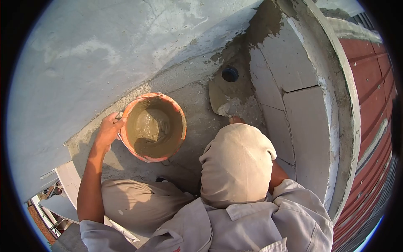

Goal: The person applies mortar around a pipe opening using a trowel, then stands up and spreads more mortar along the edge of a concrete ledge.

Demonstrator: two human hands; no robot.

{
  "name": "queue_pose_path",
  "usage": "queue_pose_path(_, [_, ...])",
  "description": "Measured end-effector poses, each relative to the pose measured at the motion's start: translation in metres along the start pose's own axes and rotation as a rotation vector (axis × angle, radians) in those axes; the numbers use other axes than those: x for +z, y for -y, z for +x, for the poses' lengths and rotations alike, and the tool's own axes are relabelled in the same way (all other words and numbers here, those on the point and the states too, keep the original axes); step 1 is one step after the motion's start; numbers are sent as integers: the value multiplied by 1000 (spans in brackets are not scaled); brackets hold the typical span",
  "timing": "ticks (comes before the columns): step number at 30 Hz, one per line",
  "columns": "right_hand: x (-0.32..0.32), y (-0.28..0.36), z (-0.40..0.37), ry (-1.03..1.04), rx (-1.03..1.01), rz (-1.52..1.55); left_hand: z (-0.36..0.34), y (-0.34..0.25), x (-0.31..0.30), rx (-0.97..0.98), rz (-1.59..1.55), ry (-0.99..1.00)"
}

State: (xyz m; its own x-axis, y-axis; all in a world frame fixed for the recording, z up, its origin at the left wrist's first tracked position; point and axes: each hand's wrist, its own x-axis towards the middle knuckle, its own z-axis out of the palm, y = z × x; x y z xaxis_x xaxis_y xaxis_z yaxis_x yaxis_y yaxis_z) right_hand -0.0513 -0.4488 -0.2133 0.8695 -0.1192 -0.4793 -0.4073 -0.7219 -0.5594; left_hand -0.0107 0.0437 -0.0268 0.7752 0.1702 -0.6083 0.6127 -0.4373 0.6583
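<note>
My left hand (110, 129) is closed on the left rim of an orange bucket (182, 110), which stands on the floor tilted a little toward me. Wet grey mortar (153, 126) coats the bucket's inside and lies in its bottom. Beyond my raised right knee, my right hand (237, 120) shows only in part, closed at the near end of a mortar-smeared trowel (217, 98). Its handle is mostly hidden by the hand and knee. The blade lies low over the floor, close to a dark round pipe opening (230, 74).
A grey plastered wall (96, 63) runs along the left. On the right rises a low wall of pale blocks (308, 126) with a rough mortar top edge. Red corrugated sheeting (371, 96) lies beyond it. Wet mortar (264, 23) darkens the far corner.
</note>
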Motion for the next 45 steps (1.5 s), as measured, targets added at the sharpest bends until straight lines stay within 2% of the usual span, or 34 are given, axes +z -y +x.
queue_pose_path(3, [-1,-1,2,-81,31,29,3,0,0,5,2,11])
queue_pose_path(6, [-18,28,-4,-114,15,-238,4,3,-1,10,10,19])
queue_pose_path(13, [-5,15,7,-254,51,-375,-3,4,-2,1,3,9])
queue_pose_path(24, [-58,-25,-47,-152,233,-458,0,0,-3,16,0,25])
queue_pose_path(27, [-92,-9,-58,-141,179,-379,-2,-3,-3,25,25,19])
queue_pose_path(30, [-138,35,-50,-124,16,-268,-2,-10,-2,34,63,16])
queue_pose_path(32, [-164,60,-30,-108,-72,-358,-1,-10,-2,33,68,31])
queue_pose_path(34, [-180,71,4,-150,-103,-566,2,-7,-3,28,52,49])
queue_pose_path(37, [-194,95,44,-8,-62,-552,4,2,-5,30,61,29])
queue_pose_path(40, [-202,122,60,144,73,-430,-1,1,-7,20,67,53])
queue_pose_path(45, [-215,106,88,111,-128,-486,-3,-1,-9,18,61,81])
